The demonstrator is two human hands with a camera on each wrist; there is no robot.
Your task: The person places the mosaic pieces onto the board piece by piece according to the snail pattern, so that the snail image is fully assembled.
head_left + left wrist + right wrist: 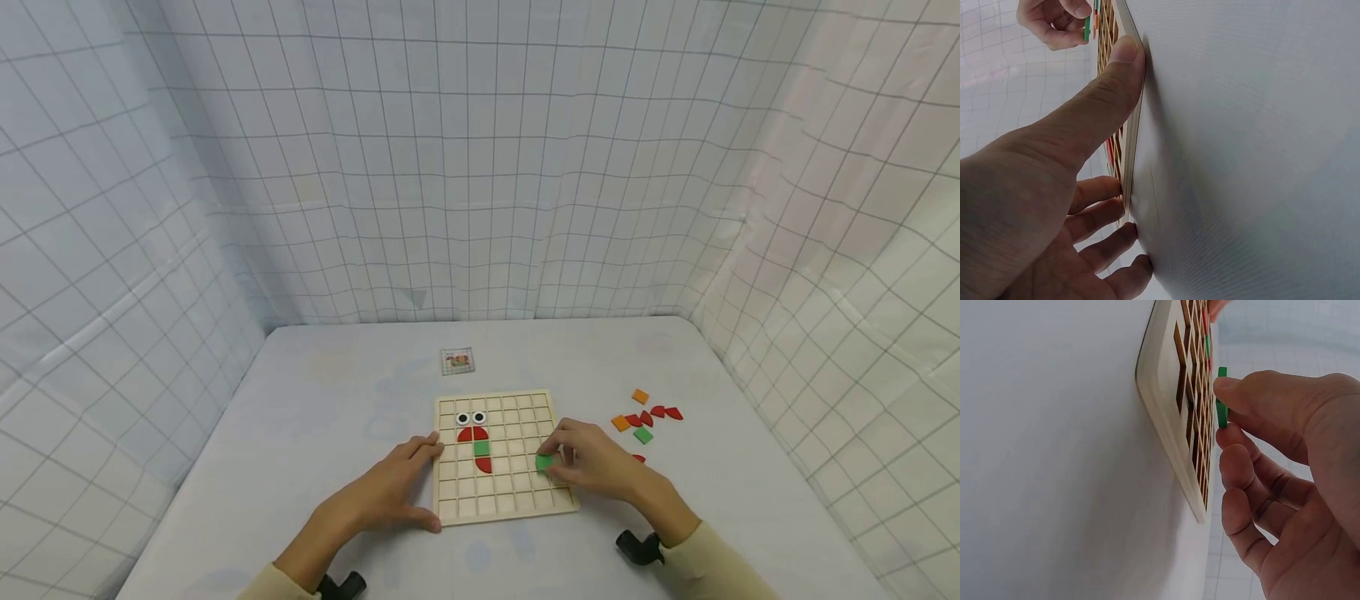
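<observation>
A wooden grid board (pixel 517 421) lies on the table. Two eye tiles (pixel 471 418), two red rounded tiles (pixel 465 435), a green square tile (pixel 482 448) and another red tile (pixel 483 465) sit in its cells. My left hand (pixel 390 487) rests against the board's left side, its thumb at the near left corner and its fingers farther up the edge. Over the board's right part, my right hand (pixel 592 458) pinches a green tile (pixel 1222 412) between thumb and fingertip. In the right wrist view that tile is on edge, apart from the board.
Right of the board lie loose orange squares (pixel 641 397), several red tiles (pixel 657 412) and a green square (pixel 643 435). One red tile (pixel 639 458) is partly behind the right hand. A small picture card (pixel 457 361) lies beyond the board. Grid-patterned curtains (pixel 480 167) surround the table.
</observation>
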